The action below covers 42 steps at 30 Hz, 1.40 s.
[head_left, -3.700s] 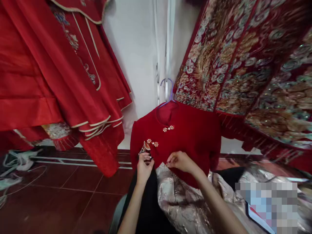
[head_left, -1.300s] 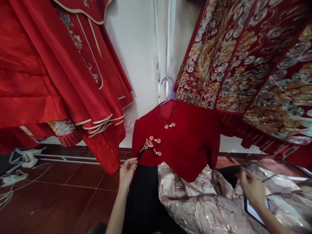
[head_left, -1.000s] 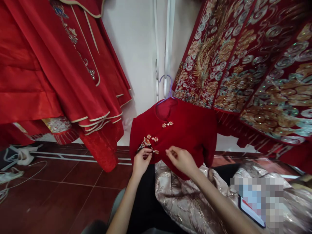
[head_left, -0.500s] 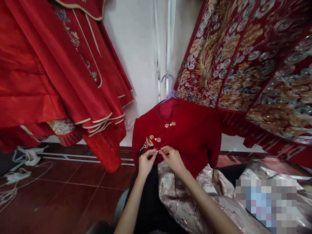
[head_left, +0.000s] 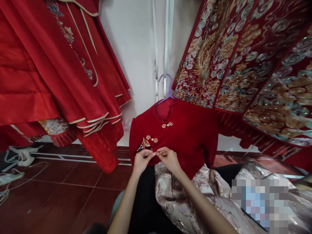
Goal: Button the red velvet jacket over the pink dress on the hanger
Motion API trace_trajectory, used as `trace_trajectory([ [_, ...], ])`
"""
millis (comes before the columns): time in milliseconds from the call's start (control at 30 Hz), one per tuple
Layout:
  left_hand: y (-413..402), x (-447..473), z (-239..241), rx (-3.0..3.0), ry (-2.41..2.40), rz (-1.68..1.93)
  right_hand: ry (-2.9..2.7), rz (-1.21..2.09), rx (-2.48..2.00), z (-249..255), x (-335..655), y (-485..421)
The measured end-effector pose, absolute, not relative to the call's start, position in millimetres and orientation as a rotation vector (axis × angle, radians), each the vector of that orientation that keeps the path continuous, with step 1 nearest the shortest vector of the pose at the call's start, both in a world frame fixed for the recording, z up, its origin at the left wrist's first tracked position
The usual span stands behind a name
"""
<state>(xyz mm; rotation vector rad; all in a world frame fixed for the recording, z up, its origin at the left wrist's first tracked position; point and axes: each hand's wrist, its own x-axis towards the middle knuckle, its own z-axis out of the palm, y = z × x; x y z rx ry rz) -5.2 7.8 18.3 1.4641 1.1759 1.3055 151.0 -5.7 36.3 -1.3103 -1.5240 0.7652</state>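
Note:
A dark red velvet jacket (head_left: 187,126) on a purple hanger (head_left: 169,87) lies spread before me, its collar away from me. One jewelled frog button (head_left: 167,125) sits fastened below the neckline, and another frog button (head_left: 152,139) is lower on the left beside a fan-shaped beaded ornament (head_left: 145,143). My left hand (head_left: 142,161) pinches one side of a third frog button (head_left: 156,152) at the jacket's edge. My right hand (head_left: 169,159) pinches its other side, the fingertips almost meeting. The fingers hide most of that button.
Red garments with cream piping (head_left: 97,117) hang at the left, and a sequinned embroidered garment (head_left: 234,65) hangs at the right. Silvery pink patterned fabric (head_left: 175,195) lies over my lap. White cables (head_left: 14,175) are on the tiled floor (head_left: 73,195).
The whole view has shifted slightly, so everything sits a little further left. Both hands keep pinching the same frog button, with the fingertips slightly closer together.

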Motion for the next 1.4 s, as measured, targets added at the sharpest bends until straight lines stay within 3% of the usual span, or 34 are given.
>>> trace_trajectory([
  [200,3.6,3.9,23.7,1.554,1.307,1.414,-1.515,0.828,-1.354,49.5,158.2,-6.9],
  [433,14.5,15.6,56.2,0.928,0.927,1.507,-1.613,1.573,-1.091,85.9,195.5,-14.2],
  [700,22.4,36.6,71.5,0.473,0.964,1.524,-1.636,1.586,-1.032,89.5,202.1,-13.2],
  [1067,23.6,51.1,75.3,0.434,1.085,1.598,-1.688,1.601,-1.000,90.7,202.8,-13.4],
  [1233,22.1,50.7,85.3,0.684,1.071,1.383,-1.812,1.622,-0.925,102.7,216.6,-18.2],
  [1400,31.9,54.7,121.8,1.601,1.088,1.486,-1.918,1.723,-0.884,115.2,240.0,-26.5],
])
